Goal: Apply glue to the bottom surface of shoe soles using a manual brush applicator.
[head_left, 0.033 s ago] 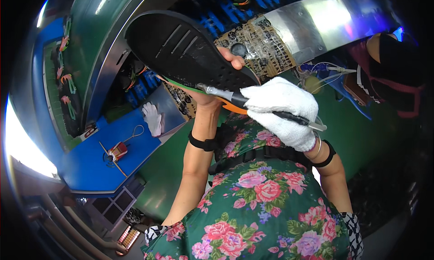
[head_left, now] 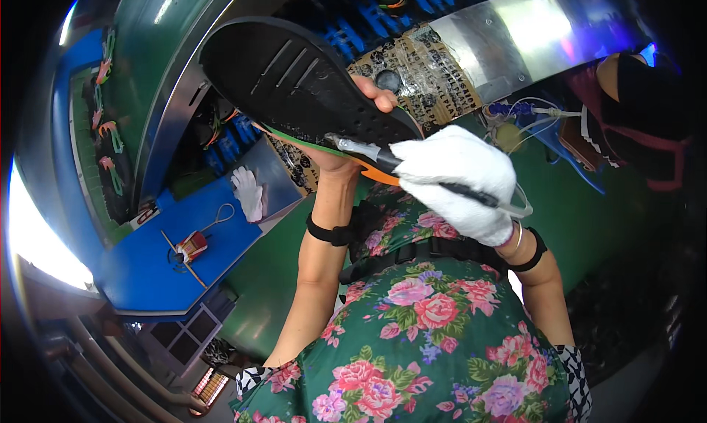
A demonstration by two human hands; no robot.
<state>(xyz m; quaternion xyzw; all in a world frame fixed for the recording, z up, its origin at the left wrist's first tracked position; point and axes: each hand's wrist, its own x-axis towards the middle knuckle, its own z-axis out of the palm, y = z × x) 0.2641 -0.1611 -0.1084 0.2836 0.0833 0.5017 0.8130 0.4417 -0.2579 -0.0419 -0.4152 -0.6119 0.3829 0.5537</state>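
Note:
My bare left hand (head_left: 377, 95) grips a black shoe sole (head_left: 294, 84) with green and orange along its edge. The sole is tilted, its face with slots and small holes turned up to me. The thumb or fingers curl over its far side, and the palm supports it from below. In my right hand (head_left: 456, 176), which wears a white knit glove, is a brush (head_left: 361, 150) with a dark handle and a grey wrapped neck. Its tip lies at the sole's near edge, and a clear tube loops from its back end.
A cardboard piece (head_left: 423, 69) covered in printed tape, with a round black cap (head_left: 388, 80), lies beyond the sole beside a metal surface (head_left: 515, 33). On a blue table (head_left: 147, 276) at left are a spare glove (head_left: 248, 193) and a red-and-white item (head_left: 193, 246). A conveyor (head_left: 110, 143) carries colourful pieces.
The brush tip and my gloved right hand have shifted very slightly along the sole's near edge. The sole has tipped a touch to the left.

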